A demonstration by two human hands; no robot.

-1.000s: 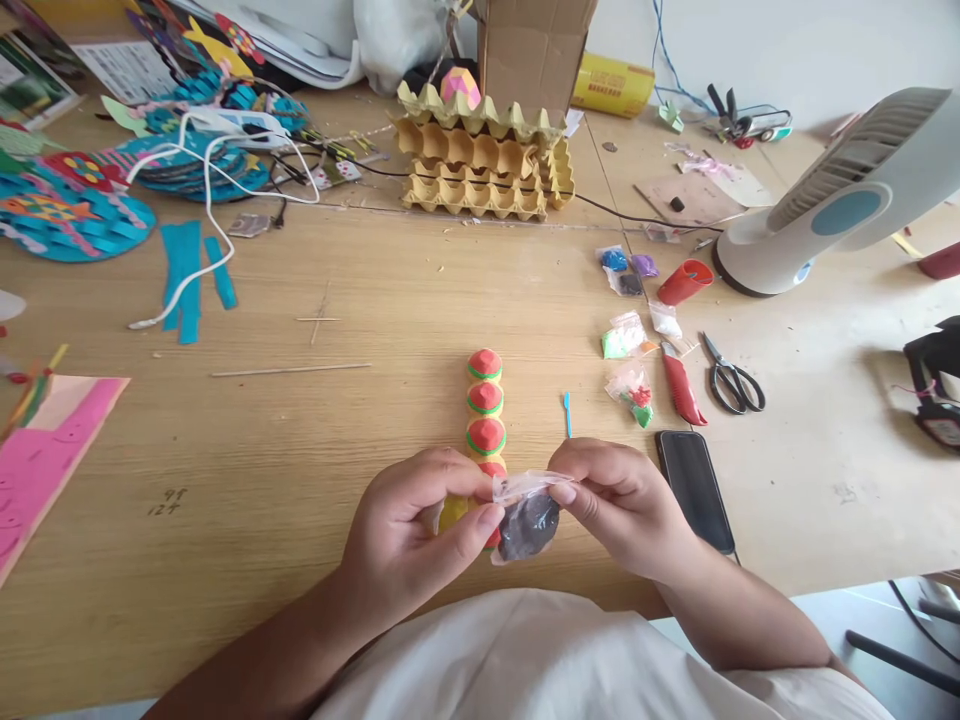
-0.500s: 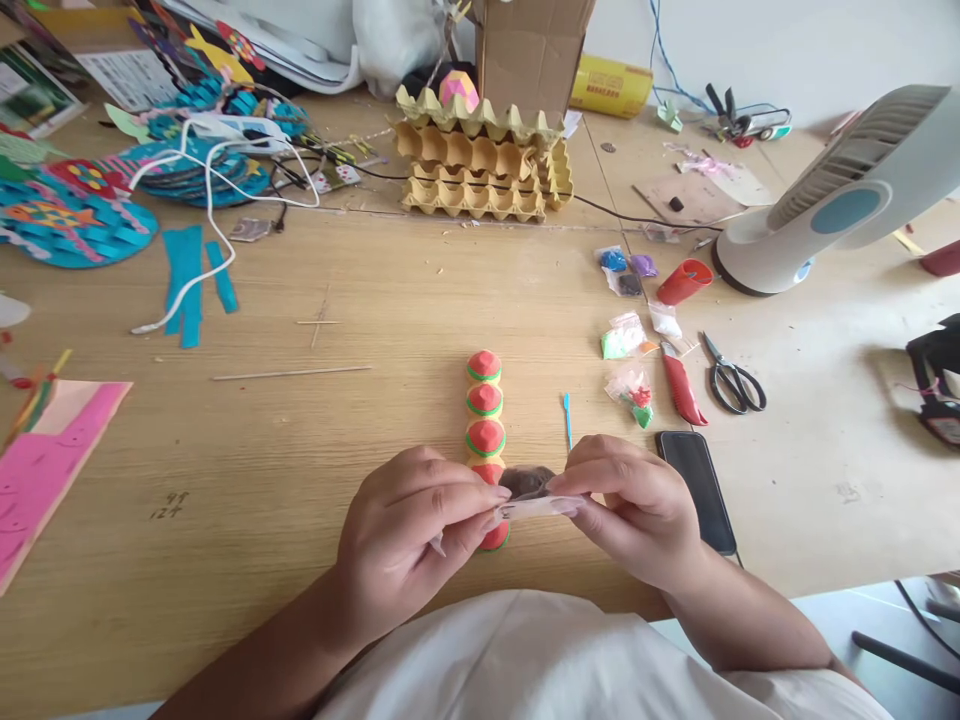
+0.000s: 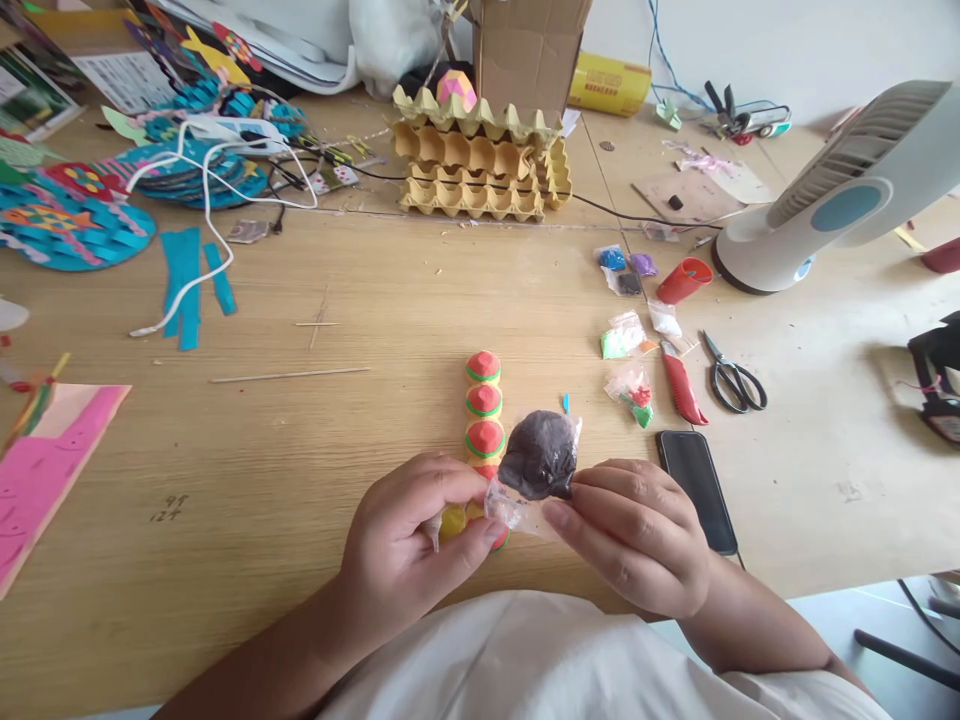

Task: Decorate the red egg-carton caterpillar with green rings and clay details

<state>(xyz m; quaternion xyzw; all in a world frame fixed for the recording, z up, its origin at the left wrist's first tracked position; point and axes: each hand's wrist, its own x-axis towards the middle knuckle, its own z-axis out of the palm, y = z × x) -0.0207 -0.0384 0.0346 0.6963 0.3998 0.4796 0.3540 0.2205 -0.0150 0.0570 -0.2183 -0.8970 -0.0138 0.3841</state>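
Both left hand [image 3: 412,522] and right hand [image 3: 641,535] pinch the bag [image 3: 514,508]. I see its lump [image 3: 538,455] now flipped outward, opening probably inward.

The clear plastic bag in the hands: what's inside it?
A dark grey lump shows through the clear plastic bag. Left fingers and right fingers cover parts of its edge; anything there is hidden.

Brown desk [image 3: 262,470] holds | bumpy red-and-green strip [image 3: 484,402] | black phone [image 3: 697,492] | scissors [image 3: 724,367] | big white fan [image 3: 814,220] | egg trays [image 3: 469,155]
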